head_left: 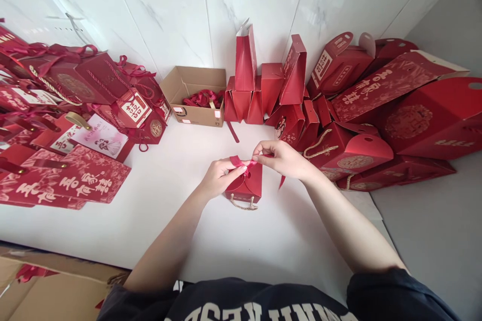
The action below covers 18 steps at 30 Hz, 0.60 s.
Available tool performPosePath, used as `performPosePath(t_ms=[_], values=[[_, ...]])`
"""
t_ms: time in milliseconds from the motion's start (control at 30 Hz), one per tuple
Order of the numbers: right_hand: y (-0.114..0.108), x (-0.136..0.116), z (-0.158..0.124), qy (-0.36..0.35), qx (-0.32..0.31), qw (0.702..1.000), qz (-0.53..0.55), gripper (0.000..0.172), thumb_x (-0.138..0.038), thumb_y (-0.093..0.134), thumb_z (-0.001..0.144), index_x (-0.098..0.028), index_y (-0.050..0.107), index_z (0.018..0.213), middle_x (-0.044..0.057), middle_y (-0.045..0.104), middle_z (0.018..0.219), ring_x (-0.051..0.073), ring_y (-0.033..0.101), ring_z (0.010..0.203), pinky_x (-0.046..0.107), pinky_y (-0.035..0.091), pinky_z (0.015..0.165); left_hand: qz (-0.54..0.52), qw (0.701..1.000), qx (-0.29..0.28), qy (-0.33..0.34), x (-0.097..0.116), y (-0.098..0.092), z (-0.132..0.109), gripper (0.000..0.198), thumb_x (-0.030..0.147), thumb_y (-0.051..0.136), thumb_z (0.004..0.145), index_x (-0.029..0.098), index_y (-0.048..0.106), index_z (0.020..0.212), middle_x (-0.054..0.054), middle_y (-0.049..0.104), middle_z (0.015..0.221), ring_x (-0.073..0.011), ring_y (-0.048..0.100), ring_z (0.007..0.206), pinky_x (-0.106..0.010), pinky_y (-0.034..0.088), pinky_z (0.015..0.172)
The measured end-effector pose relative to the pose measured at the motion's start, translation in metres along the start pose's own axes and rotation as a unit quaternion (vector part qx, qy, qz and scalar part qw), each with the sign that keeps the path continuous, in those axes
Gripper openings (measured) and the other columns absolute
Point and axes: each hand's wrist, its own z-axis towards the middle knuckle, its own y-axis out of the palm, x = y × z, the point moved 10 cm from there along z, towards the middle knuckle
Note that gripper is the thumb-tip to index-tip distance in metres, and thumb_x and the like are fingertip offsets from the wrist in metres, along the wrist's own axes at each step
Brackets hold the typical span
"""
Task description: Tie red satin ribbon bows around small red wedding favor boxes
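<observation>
A small red gift box [244,189] with a gold rope handle [244,203] rests on the white table in front of me. Over its top, a dark red ribbon [237,161] is looped, and one loose end hangs down on the right. My left hand [221,176] pinches the ribbon from the left side, thumb over the box lid. From the right, my right hand [280,158] pinches the same ribbon between thumb and fingertips. Both hands meet just above the lid and hide part of the ribbon.
Behind the box stands an open cardboard box [199,116] holding red ribbons. Red gift boxes [357,153] crowd the right side, and upright ones [245,60] are stacked at the back. Finished-looking red boxes [88,77] and flat bags [90,173] fill the left. A carton [56,296] sits below the table's front edge.
</observation>
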Motion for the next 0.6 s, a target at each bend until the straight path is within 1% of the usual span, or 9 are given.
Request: performPosePath(t_ms=[100,200,300,367,433,533,600], values=[[-0.002,0.002,0.001,0.0,0.019,1.0,-0.011,0.025,-0.042,0.062,0.085,-0.018,0.068,0.083,-0.002,0.057,0.064,0.011,0.044,0.057,0.025,0.036,0.058,-0.013,1.0,-0.002,-0.013,-0.003,0.0,0.0,0.034,0.043,0.059,0.09,0.018,0.074,0.107,-0.009,0.073,0.11,-0.0235,0.066,0.101,-0.03,0.053,0.082],[-0.006,-0.002,-0.001,-0.005,0.048,0.998,-0.027,0.026,-0.044,0.064,0.085,-0.019,0.067,0.08,-0.002,0.061,0.067,0.011,0.046,0.058,0.025,0.037,0.059,-0.018,1.0,-0.001,-0.02,-0.004,0.0,0.001,0.032,0.043,0.059,0.089,0.017,0.076,0.098,-0.008,0.073,0.107,-0.0232,0.066,0.101,-0.029,0.052,0.081],[-0.008,-0.011,-0.008,-0.014,0.065,0.997,-0.043,0.029,-0.046,0.063,0.086,-0.019,0.062,0.076,-0.002,0.058,0.063,0.011,0.043,0.055,0.025,0.036,0.055,-0.018,1.0,-0.009,-0.023,-0.004,0.002,0.002,0.033,0.044,0.058,0.09,0.016,0.075,0.088,-0.007,0.073,0.098,-0.0213,0.066,0.093,-0.026,0.051,0.076],[-0.005,-0.019,-0.015,-0.025,0.061,0.996,-0.052,0.03,-0.046,0.062,0.087,-0.019,0.06,0.074,-0.003,0.053,0.059,0.01,0.04,0.051,0.025,0.034,0.052,-0.017,0.999,-0.013,-0.026,-0.004,0.003,0.002,0.035,0.045,0.057,0.09,0.015,0.074,0.085,-0.007,0.073,0.092,-0.0201,0.066,0.086,-0.026,0.05,0.072],[0.0,-0.027,-0.022,-0.042,0.051,0.996,-0.057,0.03,-0.046,0.061,0.088,-0.02,0.06,0.075,-0.003,0.053,0.058,0.01,0.04,0.05,0.025,0.034,0.051,-0.033,0.999,-0.025,-0.025,-0.003,0.005,0.003,0.035,0.045,0.057,0.09,0.016,0.075,0.091,-0.007,0.073,0.094,-0.021,0.067,0.089,-0.027,0.051,0.076],[0.012,-0.034,-0.035,-0.074,0.047,0.993,-0.077,0.025,-0.043,0.059,0.091,-0.021,0.064,0.081,-0.001,0.063,0.066,0.011,0.047,0.053,0.025,0.038,0.054,-0.066,0.997,-0.049,-0.013,0.001,0.011,0.004,0.035,0.043,0.056,0.091,0.017,0.074,0.106,-0.008,0.073,0.107,-0.0232,0.066,0.101,-0.03,0.051,0.087],[0.023,-0.037,-0.043,-0.105,0.055,0.985,-0.124,0.022,-0.039,0.056,0.094,-0.021,0.066,0.086,0.001,0.068,0.074,0.012,0.053,0.056,0.026,0.039,0.056,-0.067,0.996,-0.05,-0.01,0.003,0.011,0.004,0.036,0.043,0.055,0.092,0.018,0.073,0.11,-0.008,0.072,0.112,-0.0235,0.066,0.104,-0.031,0.05,0.091]])
